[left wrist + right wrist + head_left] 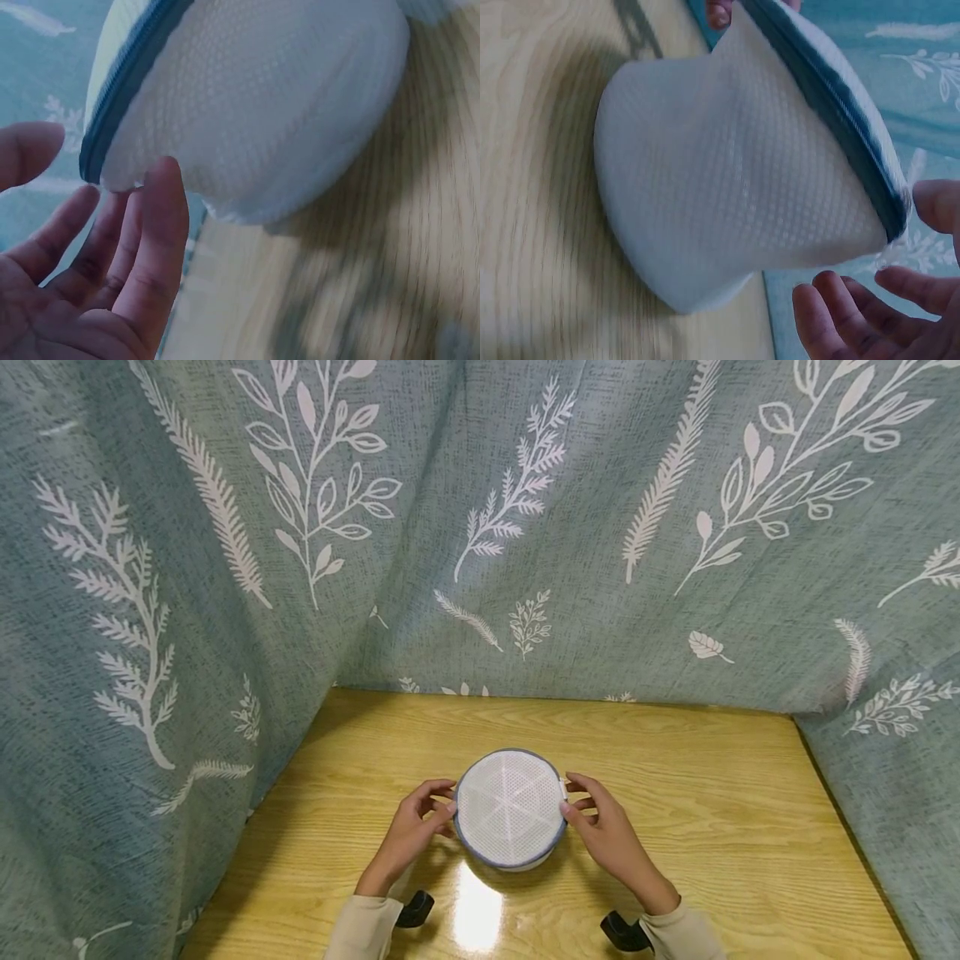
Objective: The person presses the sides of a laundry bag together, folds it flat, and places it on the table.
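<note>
Head cam: mesh bag (pixel 510 814) top up, axis ~vert.

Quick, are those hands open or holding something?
Left hand: open, touching the bag.
Right hand: open, at the bag's edge; contact is unclear.

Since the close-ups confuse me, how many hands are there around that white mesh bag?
2: the left hand at the left edge of the white mesh bag, and the right hand at its right edge. The wrist views repeat these two; no other hand shows.
</note>
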Demonstrator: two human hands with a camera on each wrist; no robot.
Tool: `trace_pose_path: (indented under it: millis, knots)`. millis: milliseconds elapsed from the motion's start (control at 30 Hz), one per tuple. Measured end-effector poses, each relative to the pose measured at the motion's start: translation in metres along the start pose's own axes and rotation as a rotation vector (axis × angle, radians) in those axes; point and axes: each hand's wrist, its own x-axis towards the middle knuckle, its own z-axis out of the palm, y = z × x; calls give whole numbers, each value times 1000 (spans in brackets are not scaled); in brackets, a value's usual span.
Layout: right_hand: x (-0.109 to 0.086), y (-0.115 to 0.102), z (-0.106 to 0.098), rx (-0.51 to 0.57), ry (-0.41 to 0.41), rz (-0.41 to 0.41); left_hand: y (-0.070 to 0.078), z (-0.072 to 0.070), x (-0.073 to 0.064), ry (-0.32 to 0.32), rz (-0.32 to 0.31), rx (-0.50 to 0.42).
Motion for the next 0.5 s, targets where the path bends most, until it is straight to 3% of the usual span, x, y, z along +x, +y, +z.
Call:
trace_pose_path:
  millis: [200, 500]
  knots:
    - [0, -5, 3, 31, 6, 51, 1, 2, 0, -8, 3, 6]
    - [1, -8, 5, 95, 48, 118, 3, 10, 4, 31, -3, -24]
